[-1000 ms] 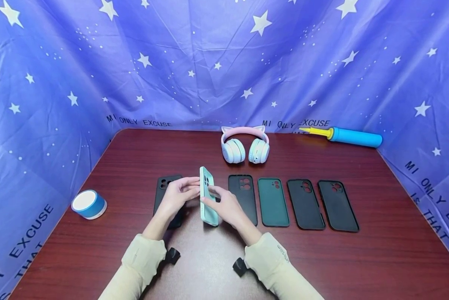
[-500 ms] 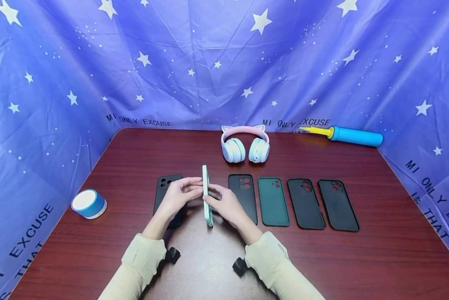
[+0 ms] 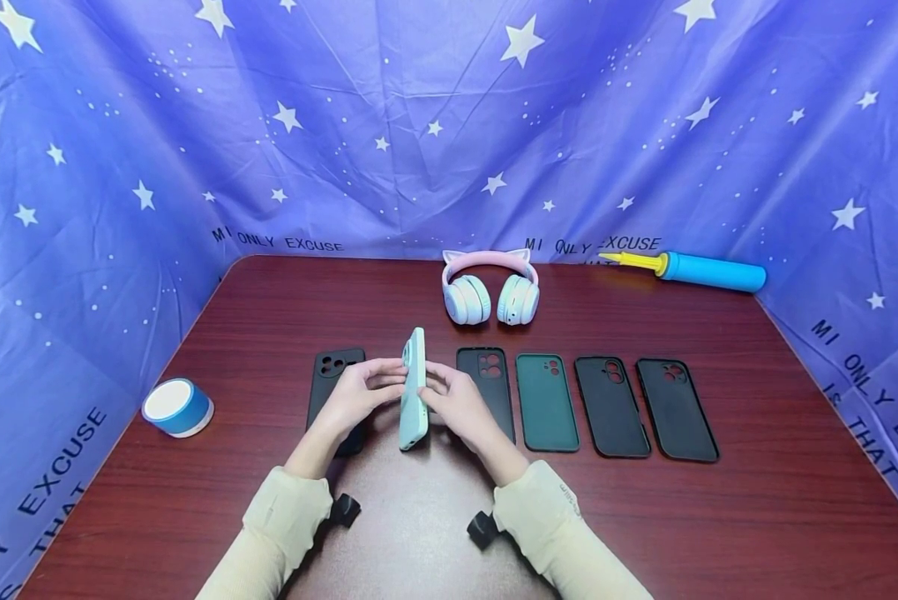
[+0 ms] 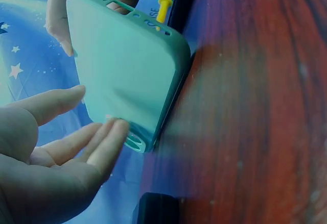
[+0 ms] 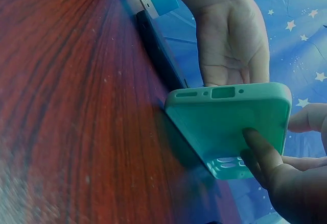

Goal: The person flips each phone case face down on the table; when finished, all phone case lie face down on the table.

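The mint phone case (image 3: 413, 390) stands on its long edge on the table (image 3: 719, 517), just left of centre; the left hand (image 3: 355, 392) and right hand (image 3: 456, 402) grasp it from opposite sides with their fingertips. The left hand partly hides the leftmost dark case (image 3: 329, 367). Count: five cases lie flat in a row, one of them dark green (image 3: 545, 402), plus one headset (image 3: 490, 289), one pump (image 3: 689, 271), one round speaker (image 3: 177, 407). Open tabletop lies toward the near edge
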`<action>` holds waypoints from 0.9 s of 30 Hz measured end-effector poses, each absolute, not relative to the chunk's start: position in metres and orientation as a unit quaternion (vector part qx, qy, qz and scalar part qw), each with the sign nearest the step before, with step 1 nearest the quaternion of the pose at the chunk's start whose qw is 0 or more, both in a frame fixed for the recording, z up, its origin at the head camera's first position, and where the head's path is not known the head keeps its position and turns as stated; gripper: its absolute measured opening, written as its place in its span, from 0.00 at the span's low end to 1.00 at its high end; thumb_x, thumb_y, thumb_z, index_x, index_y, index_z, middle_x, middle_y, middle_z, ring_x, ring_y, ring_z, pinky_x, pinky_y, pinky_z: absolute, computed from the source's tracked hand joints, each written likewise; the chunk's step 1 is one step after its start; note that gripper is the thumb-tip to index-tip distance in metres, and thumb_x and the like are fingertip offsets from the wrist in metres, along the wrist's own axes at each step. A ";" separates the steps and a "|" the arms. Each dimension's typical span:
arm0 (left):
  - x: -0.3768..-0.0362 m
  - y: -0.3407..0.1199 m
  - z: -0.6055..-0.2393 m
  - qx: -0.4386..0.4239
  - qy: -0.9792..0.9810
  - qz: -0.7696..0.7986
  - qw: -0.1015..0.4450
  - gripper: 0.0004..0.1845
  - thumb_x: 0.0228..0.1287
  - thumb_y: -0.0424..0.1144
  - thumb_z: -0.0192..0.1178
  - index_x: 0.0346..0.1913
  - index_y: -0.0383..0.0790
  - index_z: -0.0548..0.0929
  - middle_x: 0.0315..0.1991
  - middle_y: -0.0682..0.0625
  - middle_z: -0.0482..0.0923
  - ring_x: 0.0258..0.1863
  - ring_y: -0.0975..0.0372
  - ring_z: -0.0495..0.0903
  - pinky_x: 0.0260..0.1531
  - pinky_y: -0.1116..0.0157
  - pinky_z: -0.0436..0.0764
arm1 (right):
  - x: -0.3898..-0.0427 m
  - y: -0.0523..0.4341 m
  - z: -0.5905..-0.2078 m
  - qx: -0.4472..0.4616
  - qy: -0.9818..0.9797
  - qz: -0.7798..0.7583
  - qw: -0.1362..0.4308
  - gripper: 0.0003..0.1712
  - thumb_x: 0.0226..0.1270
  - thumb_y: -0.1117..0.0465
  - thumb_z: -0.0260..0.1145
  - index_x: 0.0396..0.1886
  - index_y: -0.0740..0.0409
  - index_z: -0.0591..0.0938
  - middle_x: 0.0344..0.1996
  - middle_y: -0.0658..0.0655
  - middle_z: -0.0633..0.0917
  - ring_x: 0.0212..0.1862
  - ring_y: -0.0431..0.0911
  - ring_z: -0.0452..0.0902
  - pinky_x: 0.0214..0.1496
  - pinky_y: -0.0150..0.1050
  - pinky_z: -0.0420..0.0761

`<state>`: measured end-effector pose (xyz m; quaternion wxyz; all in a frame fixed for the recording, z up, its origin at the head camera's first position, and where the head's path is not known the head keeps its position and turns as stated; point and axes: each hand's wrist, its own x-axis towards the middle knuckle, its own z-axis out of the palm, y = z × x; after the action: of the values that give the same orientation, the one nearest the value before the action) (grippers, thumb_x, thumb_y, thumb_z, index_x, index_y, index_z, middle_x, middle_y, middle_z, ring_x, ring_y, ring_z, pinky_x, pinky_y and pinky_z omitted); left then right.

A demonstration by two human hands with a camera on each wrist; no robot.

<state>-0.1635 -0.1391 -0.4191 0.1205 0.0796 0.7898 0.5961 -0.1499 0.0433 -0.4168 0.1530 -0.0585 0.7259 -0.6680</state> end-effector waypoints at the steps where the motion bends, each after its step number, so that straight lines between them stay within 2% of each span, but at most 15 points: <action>1: -0.163 -0.139 -0.419 0.078 0.796 0.588 0.122 0.26 0.64 0.31 0.62 0.64 0.27 0.71 0.58 0.33 0.78 0.59 0.46 0.78 0.56 0.62 0.80 | -0.150 0.044 -0.416 -0.058 0.730 -0.664 0.151 0.28 0.70 0.66 0.58 0.69 0.64 0.68 0.60 0.66 0.79 0.61 0.53 0.77 0.54 0.41 0.83; 4: -0.163 -0.139 -0.421 0.076 0.809 0.568 0.127 0.27 0.64 0.31 0.62 0.65 0.27 0.70 0.59 0.33 0.77 0.59 0.45 0.77 0.60 0.54 0.77 | -0.150 0.045 -0.415 -0.057 0.736 -0.658 0.150 0.28 0.70 0.66 0.57 0.69 0.66 0.67 0.60 0.66 0.78 0.62 0.53 0.76 0.54 0.40 0.83; 7: -0.163 -0.139 -0.421 0.076 0.825 0.544 0.133 0.28 0.64 0.31 0.62 0.65 0.26 0.70 0.60 0.32 0.76 0.61 0.44 0.76 0.60 0.51 0.77 | -0.152 0.047 -0.415 -0.053 0.734 -0.659 0.153 0.29 0.70 0.67 0.57 0.70 0.66 0.67 0.60 0.67 0.78 0.62 0.54 0.76 0.54 0.39 0.83; 18: -0.162 -0.138 -0.417 0.089 0.843 0.505 0.162 0.34 0.61 0.29 0.63 0.68 0.22 0.63 0.68 0.29 0.64 0.69 0.41 0.65 0.67 0.52 0.70 | -0.156 0.054 -0.415 -0.019 0.756 -0.634 0.161 0.29 0.70 0.68 0.57 0.70 0.64 0.67 0.62 0.64 0.78 0.63 0.52 0.76 0.51 0.41 0.85; 27: -0.162 -0.139 -0.418 0.083 0.860 0.471 0.180 0.38 0.62 0.30 0.63 0.72 0.27 0.57 0.73 0.33 0.55 0.71 0.42 0.60 0.69 0.50 0.66 | -0.157 0.058 -0.417 -0.050 0.851 -0.512 0.109 0.27 0.67 0.67 0.59 0.66 0.65 0.72 0.57 0.63 0.82 0.59 0.51 0.79 0.57 0.45 0.81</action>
<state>-0.1618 -0.1387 -0.4179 0.1805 0.0830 0.8595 0.4709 -0.1567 0.0584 -0.4169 0.1087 -0.0497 0.8506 -0.5121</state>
